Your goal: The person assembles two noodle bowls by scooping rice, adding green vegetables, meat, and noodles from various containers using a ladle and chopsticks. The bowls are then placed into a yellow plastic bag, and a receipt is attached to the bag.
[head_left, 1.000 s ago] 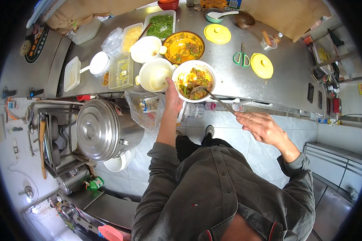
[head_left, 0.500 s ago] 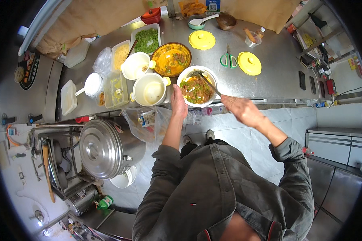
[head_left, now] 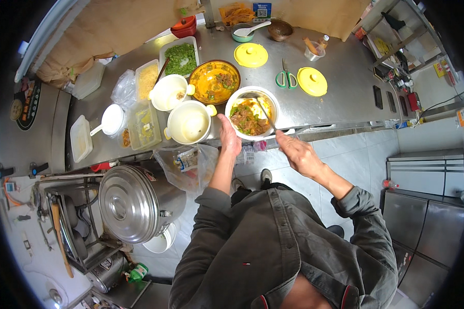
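Note:
A white bowl [head_left: 277, 110] stands at the counter's front edge, holding chunky brown meat sauce [head_left: 250, 123] with green bits and a pale yellowish-white layer. Cupped against its left side is my left hand [head_left: 230, 139], thumb toward the rim, the other fingers partly hidden. My right hand [head_left: 299, 154] is closed round the handle of a metal spoon [head_left: 265, 113], whose head dips into the far part of the bowl. Just behind stands an orange-brown patterned bowl [head_left: 203, 77] with sauce remnants. Two cream pots [head_left: 189, 122] with yellow handles sit to the left.
Two yellow lids [head_left: 251, 54] and green-handled scissors [head_left: 286, 78] lie beyond the bowl. At left are a tub of chopped greens [head_left: 181, 59], a tub of yellow shreds [head_left: 147, 80] and clear containers [head_left: 144, 127]. A plastic bag [head_left: 188, 165] hangs below the counter, beside a large lidded steel pot [head_left: 123, 203].
The spoon has moved toward the bowl's far side, and more of the pale layer shows. My right hand has shifted slightly left and down. My left hand stays at the bowl.

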A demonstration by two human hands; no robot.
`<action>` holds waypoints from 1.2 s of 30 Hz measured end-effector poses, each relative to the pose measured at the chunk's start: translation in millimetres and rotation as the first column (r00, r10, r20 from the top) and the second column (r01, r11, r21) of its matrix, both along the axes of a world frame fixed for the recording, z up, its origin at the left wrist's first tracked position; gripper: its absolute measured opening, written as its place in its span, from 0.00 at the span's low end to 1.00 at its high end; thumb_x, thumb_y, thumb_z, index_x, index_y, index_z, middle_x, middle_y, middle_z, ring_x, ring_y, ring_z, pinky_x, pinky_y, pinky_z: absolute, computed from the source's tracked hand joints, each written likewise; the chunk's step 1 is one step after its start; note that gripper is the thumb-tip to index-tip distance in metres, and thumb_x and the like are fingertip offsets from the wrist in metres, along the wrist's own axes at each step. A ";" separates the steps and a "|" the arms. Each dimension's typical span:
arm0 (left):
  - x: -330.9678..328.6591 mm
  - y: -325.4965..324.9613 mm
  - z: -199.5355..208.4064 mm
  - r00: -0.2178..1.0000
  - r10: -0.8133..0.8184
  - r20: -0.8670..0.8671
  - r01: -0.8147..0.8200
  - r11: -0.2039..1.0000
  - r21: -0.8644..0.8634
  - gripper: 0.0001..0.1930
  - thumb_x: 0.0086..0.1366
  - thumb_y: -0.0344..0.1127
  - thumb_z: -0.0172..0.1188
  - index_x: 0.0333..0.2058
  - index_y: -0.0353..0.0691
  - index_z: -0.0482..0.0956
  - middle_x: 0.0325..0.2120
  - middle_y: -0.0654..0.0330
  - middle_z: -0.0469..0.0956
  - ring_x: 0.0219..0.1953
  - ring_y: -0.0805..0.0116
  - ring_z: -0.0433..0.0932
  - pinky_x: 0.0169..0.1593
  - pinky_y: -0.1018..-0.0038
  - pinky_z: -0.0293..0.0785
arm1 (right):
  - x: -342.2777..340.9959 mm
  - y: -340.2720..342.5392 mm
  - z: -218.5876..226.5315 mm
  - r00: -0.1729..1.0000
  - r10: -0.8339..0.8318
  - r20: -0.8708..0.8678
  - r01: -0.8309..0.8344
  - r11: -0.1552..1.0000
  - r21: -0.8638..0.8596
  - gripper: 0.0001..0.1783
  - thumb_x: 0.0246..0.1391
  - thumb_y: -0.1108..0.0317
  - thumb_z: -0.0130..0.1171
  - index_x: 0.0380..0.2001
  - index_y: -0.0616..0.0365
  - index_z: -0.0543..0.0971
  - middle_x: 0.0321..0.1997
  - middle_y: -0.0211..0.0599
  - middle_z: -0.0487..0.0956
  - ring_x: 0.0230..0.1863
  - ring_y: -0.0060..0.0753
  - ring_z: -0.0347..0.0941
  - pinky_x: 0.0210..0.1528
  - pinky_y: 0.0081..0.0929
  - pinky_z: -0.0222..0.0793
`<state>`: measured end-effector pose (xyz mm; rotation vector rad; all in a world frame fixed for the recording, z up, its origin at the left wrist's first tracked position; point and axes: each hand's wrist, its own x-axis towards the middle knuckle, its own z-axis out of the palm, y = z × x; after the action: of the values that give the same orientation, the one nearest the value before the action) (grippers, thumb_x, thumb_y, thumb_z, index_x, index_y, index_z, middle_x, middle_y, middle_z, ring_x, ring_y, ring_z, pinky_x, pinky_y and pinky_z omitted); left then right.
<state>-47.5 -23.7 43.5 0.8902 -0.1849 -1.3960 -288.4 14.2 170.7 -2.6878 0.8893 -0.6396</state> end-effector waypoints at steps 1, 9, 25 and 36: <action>0.9 -1.6 -2.2 0.998 -0.054 0.021 0.054 0.998 -0.020 0.39 0.74 0.65 0.37 0.68 0.37 0.55 0.66 0.53 0.64 0.66 0.60 0.66 0.69 0.61 0.62 | -0.5 0.1 0.6 0.995 0.081 0.058 -0.081 0.997 -0.004 0.24 0.51 0.82 0.61 0.54 0.70 0.75 0.54 0.56 0.79 0.55 0.49 0.79 0.55 0.39 0.78; 14.9 -10.0 -15.3 0.993 -0.073 0.096 0.070 0.997 0.032 0.39 0.73 0.66 0.38 0.66 0.36 0.59 0.63 0.53 0.67 0.63 0.60 0.70 0.64 0.60 0.70 | -16.6 1.9 13.1 0.995 0.044 0.094 -0.048 0.998 0.032 0.23 0.52 0.79 0.64 0.53 0.69 0.76 0.53 0.53 0.80 0.50 0.50 0.81 0.50 0.38 0.80; 18.3 -24.1 -23.1 0.984 -0.176 0.030 0.176 0.984 -0.027 0.38 0.72 0.65 0.44 0.63 0.33 0.64 0.61 0.54 0.70 0.61 0.63 0.71 0.63 0.63 0.70 | -1.4 -8.5 0.4 0.988 0.150 0.023 -0.150 0.989 0.017 0.25 0.51 0.80 0.61 0.55 0.68 0.75 0.56 0.53 0.79 0.49 0.51 0.81 0.50 0.40 0.80; -6.1 -27.7 -58.9 0.993 -0.062 0.098 0.058 0.997 0.042 0.36 0.74 0.63 0.41 0.64 0.36 0.63 0.61 0.55 0.70 0.62 0.61 0.71 0.64 0.62 0.68 | -17.4 -1.5 -21.6 0.989 -0.082 -0.127 0.074 0.995 -0.065 0.23 0.58 0.71 0.61 0.55 0.69 0.73 0.43 0.54 0.83 0.35 0.48 0.83 0.37 0.38 0.81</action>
<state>-53.6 -51.4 -15.4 0.9944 -0.2622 -1.4164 -305.8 12.8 149.0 -2.7868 1.0281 -0.5206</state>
